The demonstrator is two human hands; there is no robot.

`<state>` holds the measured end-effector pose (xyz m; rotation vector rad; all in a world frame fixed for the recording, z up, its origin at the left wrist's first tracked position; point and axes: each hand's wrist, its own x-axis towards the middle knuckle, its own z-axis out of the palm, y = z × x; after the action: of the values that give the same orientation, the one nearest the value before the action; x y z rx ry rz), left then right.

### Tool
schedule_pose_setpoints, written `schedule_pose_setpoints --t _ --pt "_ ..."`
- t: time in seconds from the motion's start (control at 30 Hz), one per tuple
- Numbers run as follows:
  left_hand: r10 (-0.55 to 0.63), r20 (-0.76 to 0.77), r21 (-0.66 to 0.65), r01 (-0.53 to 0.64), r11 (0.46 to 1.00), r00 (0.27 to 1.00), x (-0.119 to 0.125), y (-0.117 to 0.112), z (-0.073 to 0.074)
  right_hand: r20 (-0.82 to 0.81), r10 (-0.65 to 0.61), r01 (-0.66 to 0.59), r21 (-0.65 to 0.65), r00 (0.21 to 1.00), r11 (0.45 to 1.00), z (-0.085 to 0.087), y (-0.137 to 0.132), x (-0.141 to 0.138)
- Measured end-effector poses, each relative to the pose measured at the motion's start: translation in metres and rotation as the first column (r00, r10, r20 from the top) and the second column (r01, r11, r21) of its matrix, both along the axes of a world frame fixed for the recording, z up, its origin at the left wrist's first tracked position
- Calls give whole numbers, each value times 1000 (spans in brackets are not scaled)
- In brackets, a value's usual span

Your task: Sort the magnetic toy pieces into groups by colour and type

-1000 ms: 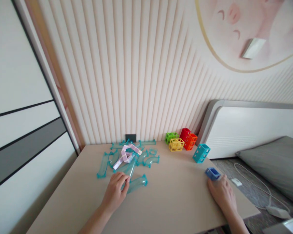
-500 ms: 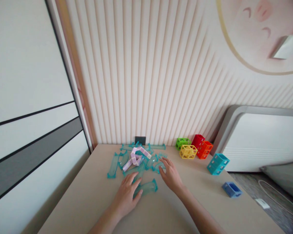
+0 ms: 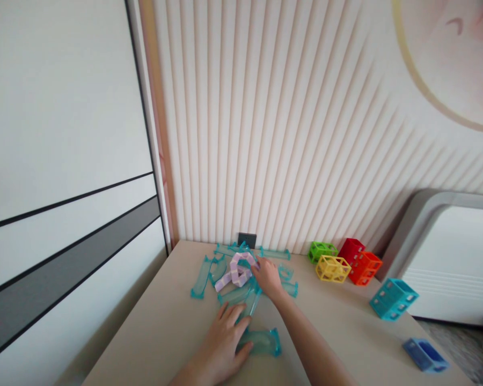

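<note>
Lilac chain (image 3: 235,272), just in front of the dark socket (image 3: 247,239), is best gripped lightly at its right end, lest its loop snag the teal tracks (image 3: 202,277) around it. The right hand (image 3: 269,276) has its fingers bunched at that end; whether they clamp it, I cannot tell. Further out from the socket, the left hand (image 3: 225,338) spreads its fingers apart beside a see-through track (image 3: 262,343). The chain looks jointed, patched with white, and looped, with one straight tail.
</note>
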<state>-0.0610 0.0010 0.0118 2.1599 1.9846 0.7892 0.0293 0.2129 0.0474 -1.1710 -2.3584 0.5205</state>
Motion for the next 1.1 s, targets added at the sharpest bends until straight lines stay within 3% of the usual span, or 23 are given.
schedule_pose_setpoints --t 0.13,0.27,0.4,0.5,0.6,0.73,0.8,0.87,0.93,1.0,1.1 --pt "17 91 15 -19 1000 996 0 5 1 -91 20 -23 -37 996 999 -1 3 3" --pt "85 130 183 -108 977 988 -17 22 9 -254 -10 -1 -46 967 999 2 8 5" --pt "210 194 289 -261 921 958 -47 49 32 -437 -51 36 -44 898 998 10 9 10" --pt "229 371 224 -327 918 900 -62 72 56 -562 -51 31 -45 826 999 22 8 16" --pt "185 455 164 -287 944 871 -65 90 79 -653 -18 -2 -30 757 1000 41 4 25" --pt "59 534 86 -123 989 844 -53 102 107 -784 30 -90 -33 621 995 68 -4 35" --pt "2 635 70 -60 996 773 -43 103 120 -863 17 -120 -51 505 991 77 -7 38" --pt "-39 781 90 -50 995 624 -34 102 133 -908 -21 -131 -83 419 988 81 -11 39" --pt "-70 868 115 -63 991 492 -26 100 142 -922 -55 -175 -131 384 976 81 -17 37" --pt "-88 891 128 -60 990 445 -21 97 147 -922 -52 -274 -168 383 947 81 -25 34" --pt "-106 894 112 13 994 436 -17 93 147 -931 45 -469 -140 361 872 83 -40 30"
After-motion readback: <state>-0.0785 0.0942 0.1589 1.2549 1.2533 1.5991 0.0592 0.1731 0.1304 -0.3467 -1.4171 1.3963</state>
